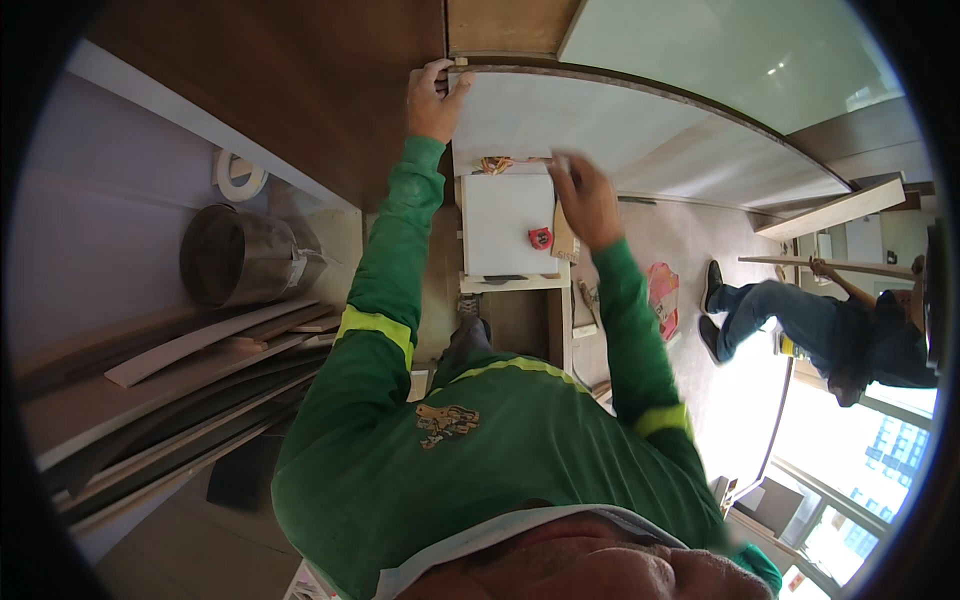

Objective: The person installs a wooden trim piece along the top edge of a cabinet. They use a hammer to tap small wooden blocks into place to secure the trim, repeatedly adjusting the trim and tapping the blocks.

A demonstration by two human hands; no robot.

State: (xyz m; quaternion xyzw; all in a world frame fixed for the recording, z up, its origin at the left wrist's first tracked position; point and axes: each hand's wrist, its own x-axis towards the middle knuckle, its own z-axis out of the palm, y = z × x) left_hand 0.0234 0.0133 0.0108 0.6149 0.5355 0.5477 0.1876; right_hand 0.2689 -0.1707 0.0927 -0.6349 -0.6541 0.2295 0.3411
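My left hand (436, 100) is at the upper left corner of a long white panel (570, 115), next to a dark brown board (300, 80). Its fingers curl at the panel's edge and the thumb presses on the white face. A small wood block (460, 62) sits on the corner beside the fingertips. My right hand (588, 200) is smeared by motion near the panel's lower edge, over the side of a small white-topped stand (495, 215). What it holds, if anything, cannot be made out. On the stand lie a red tape measure (540, 238) and a small yellowish bundle (494, 164).
Long boards and strips (200, 390) are stacked at the left, below a metal bucket (222, 255) and a roll of tape (240, 177). Another person (790, 320) stands at the right with a long wood strip (850, 264). A pink bag (662, 297) lies on the floor.
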